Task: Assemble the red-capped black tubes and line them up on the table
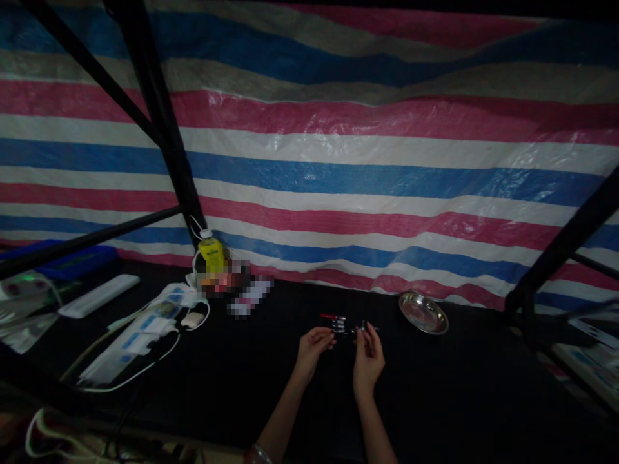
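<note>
Above the black tabletop, my left hand (314,351) is closed in a pinch at the end of a thin dark piece (344,333) that spans the gap towards my other hand. My right hand (370,361) has its fingertips pressed around a small shiny metal piece (362,326), whose kind is too small and dark to tell. Just beyond my left fingertips lies a group of several small slim silver items, one of them a red-and-silver piece (333,317). To the right of my hands rests a round shallow metal dish (424,313).
At left, a white power strip (140,338) with plugs and looping cables lies on the black table (464,399). Behind it stands a yellow bottle (211,253). Black frame posts (162,129) rise at both sides, before a striped plastic sheet (362,180).
</note>
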`<state>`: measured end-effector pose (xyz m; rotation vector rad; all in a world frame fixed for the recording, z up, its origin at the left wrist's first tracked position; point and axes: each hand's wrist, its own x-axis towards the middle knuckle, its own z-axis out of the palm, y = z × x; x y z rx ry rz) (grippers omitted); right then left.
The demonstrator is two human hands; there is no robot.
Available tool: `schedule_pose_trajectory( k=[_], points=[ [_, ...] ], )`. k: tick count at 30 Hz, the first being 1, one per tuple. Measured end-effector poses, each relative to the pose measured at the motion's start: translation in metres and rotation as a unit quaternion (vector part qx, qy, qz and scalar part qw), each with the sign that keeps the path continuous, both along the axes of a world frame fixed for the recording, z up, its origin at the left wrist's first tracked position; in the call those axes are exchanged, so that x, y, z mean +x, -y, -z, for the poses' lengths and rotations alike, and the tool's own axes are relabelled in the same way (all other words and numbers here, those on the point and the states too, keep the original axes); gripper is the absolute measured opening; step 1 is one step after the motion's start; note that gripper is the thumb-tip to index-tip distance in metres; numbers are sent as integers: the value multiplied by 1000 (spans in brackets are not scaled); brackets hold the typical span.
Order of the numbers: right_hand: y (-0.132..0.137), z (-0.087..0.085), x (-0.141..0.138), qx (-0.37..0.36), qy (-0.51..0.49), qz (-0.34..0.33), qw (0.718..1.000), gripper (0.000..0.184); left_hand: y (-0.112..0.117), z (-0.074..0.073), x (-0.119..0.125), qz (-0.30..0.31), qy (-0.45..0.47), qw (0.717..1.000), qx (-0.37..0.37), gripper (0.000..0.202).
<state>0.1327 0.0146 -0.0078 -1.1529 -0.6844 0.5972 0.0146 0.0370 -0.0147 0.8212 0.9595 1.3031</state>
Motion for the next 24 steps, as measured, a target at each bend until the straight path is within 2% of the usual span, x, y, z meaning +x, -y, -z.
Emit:
schedule_pose_trajectory(
  k=[5, 8, 11, 13, 20, 24],
  points=[
    [-11, 12, 8, -41, 12, -32, 999, 51, -3, 4, -1, -69, -56, 995, 39, 32],
    [-18, 21, 14, -57, 37, -54, 996, 49, -2, 4, -3, -136, -137, 977, 87, 28],
    [-20, 26, 21, -68, 135, -58, 987, 43, -1, 6, -4, -198, -229, 944, 130, 25],
    [-19, 27, 25, -67, 212, -62, 973, 39, -1, 8, -5, -212, -278, 927, 136, 23],
    [-14, 26, 27, -102, 347, -86, 928, 38, 3, 2, -2, -225, -460, 858, 37, 17],
    [-12, 26, 25, -121, 380, -90, 913, 33, 5, -3, 1, -214, -498, 840, 11, 20]
  ],
)
